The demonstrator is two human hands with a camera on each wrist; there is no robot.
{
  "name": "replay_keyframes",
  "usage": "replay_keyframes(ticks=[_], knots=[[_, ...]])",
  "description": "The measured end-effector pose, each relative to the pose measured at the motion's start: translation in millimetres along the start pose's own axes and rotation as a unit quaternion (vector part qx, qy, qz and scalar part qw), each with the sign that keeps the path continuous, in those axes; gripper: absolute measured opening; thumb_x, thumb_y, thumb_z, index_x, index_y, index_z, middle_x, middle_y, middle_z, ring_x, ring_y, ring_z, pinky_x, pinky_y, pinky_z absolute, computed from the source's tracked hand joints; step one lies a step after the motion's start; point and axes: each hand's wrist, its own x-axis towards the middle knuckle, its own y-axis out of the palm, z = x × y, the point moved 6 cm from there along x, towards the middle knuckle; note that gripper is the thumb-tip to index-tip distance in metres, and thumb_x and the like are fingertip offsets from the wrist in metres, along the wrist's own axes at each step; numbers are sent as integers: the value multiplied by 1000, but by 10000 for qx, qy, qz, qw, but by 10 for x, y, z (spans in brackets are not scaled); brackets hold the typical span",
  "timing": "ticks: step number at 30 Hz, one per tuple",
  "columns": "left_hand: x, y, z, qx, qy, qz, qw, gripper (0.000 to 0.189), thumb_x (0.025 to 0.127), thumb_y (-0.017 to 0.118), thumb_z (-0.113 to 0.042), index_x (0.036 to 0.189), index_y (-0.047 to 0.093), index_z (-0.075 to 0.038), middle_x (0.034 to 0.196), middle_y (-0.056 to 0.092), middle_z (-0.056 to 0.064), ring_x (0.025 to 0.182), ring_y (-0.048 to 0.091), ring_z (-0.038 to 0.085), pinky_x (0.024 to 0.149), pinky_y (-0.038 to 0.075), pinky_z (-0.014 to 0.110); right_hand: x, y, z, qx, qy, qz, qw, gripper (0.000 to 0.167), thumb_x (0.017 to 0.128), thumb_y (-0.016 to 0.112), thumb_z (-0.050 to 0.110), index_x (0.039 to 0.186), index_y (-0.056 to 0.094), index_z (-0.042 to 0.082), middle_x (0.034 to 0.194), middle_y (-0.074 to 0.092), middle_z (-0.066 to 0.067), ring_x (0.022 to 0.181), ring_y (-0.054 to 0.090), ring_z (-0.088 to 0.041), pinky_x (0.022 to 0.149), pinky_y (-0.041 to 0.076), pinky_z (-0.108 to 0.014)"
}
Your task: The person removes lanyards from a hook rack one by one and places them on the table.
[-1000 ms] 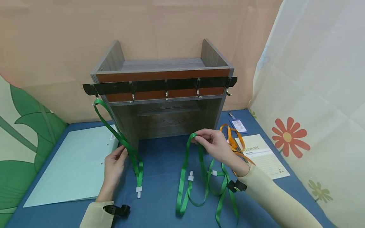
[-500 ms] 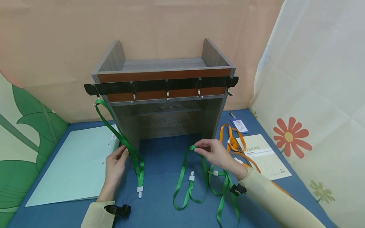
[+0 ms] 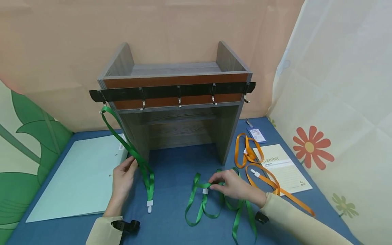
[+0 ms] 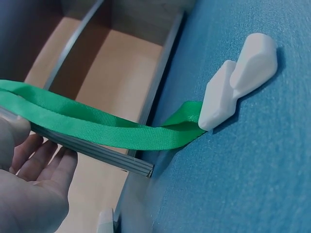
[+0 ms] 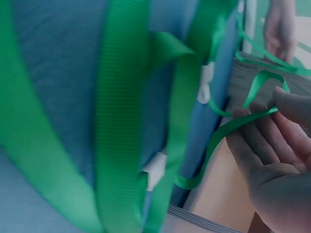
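Observation:
My left hand (image 3: pixel 123 173) holds the lower left side panel of a grey wooden desk shelf (image 3: pixel 222 149), fingers along the panel edge (image 4: pixel 104 154) in the left wrist view. Beside those fingers a green lanyard (image 3: pixel 134 149) hangs from the leftmost hook of a black hook rack (image 3: pixel 162 91), its white clip (image 4: pixel 221 99) at the bottom. Lower right of the shelf, my right hand (image 3: pixel 234 185) pinches a second green lanyard (image 3: pixel 193 200) between thumb and fingers, low over the table. Another green lanyard (image 3: pixel 236 224) lies partly under this hand.
Orange lanyards (image 3: pixel 239 151) lie on the blue tablecloth (image 3: pixel 171 217) at right, beside a Gambit notepad (image 3: pixel 286 170) and a blue-edged card holder (image 3: pixel 256 135). A large pale folder (image 3: pixel 76 180) lies at left. Several metal hooks (image 3: pixel 179 102) line the rack.
My right hand has come down toward me with the green lanyard, whose raised loop has sunk toward the table. More of the orange lanyards shows now. My left hand stays in place.

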Motion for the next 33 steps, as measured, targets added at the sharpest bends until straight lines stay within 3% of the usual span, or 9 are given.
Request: replay_keyframes(ticks=[8, 15, 22, 33], knots=[[3, -7, 15, -94, 126, -47, 9999, 27, 96, 59, -14, 119, 66, -1, 100, 67, -6, 89, 61, 5, 78, 47, 16, 5, 164, -106, -249, 113, 463, 9986, 15, 89, 70, 13, 104, 72, 15, 98, 68, 10, 89, 61, -2, 74, 52, -27], [-26, -20, -57, -85, -12, -12, 10000, 29, 96, 59, -14, 121, 64, 1, 100, 67, -9, 90, 61, 3, 77, 47, 15, 2, 237, -111, -869, -100, 766, 9932, 19, 87, 72, 12, 105, 72, 11, 102, 68, 6, 93, 61, -5, 77, 50, -23], [-109, 0, -365, 41, 74, -2, 10000, 27, 96, 58, -8, 119, 64, 6, 101, 66, 0, 86, 60, 3, 76, 47, 15, 81, 31, 24, -771, -61, 374, 9963, 16, 88, 71, 12, 103, 73, 8, 99, 69, 1, 90, 63, -10, 73, 54, -32], [-114, 10, -395, 68, 52, 34, 10000, 28, 97, 57, -9, 119, 63, 5, 104, 67, 11, 86, 62, 6, 77, 49, 17, 351, -282, 428, -419, -470, -143, 9979, 18, 91, 66, 29, 105, 71, 19, 99, 67, 12, 86, 61, -3, 73, 52, -27]])
